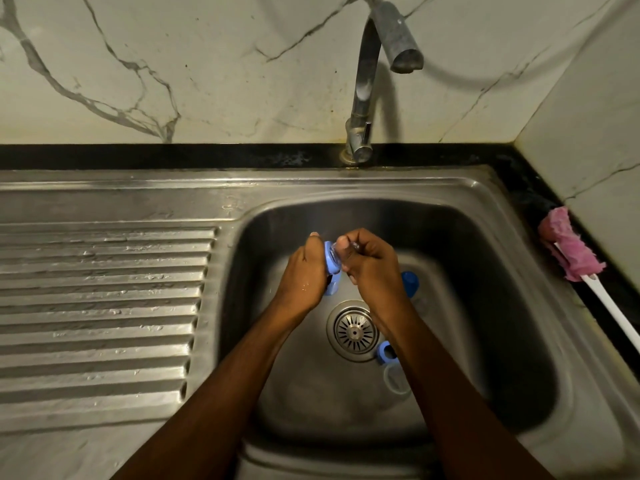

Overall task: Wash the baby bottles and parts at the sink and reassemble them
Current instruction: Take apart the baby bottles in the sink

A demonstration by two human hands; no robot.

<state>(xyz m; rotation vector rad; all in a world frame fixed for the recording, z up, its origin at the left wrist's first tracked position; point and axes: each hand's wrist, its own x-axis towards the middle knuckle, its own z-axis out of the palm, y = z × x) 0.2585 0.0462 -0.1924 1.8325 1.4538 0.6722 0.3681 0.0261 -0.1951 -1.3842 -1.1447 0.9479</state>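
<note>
Two bare hands met above the basin, fingers (343,244) curled on both. The left hand (304,275) gripped one light-blue plastic screw collar (331,262), thumb up along its far edge. The right hand (372,266) pinched one clear, soft teat-like piece (334,251) seated at that collar's top. A further patch of the same blue showed below the heel of the left hand; whether it belonged to the collar could not be told.

Three loose parts lay on the floor of the stainless-steel sink (485,190). One darker blue rounded cap (410,283) sat just beside the right wrist, partly hidden by it. One light-blue ring (385,353) lay close to the round slotted drain strainer (353,330). One clear plastic cup-shaped piece (396,380) touched or nearly touched that ring, on the side nearer the camera.

One curved, dull metal tap (367,81) rose behind the basin, its spout above the hands. One ribbed steel drainboard (104,289) lay to the left, wet in spots. On the narrow black stone table (519,174) to the right lay one bottle brush with a pink sponge head (568,251) and a white handle.
</note>
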